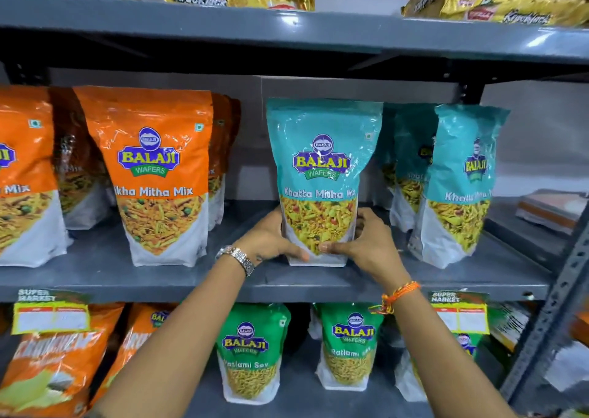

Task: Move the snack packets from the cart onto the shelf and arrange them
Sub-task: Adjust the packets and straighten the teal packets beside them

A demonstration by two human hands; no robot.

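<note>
Both bare forearms reach up and forward, converging toward the middle. The left hand (271, 242) is cupped with the palm turned inward, thumb pointing right along the front, a metal watch (237, 258) on its wrist. The right hand (366, 242) mirrors it, thumb pointing left, fingers curled behind, an orange thread band (398, 295) around its wrist.

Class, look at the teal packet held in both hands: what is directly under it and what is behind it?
The teal packet stands upright on the grey shelf. Behind it only the grey back panel shows above its top; anything directly behind is covered.
</note>
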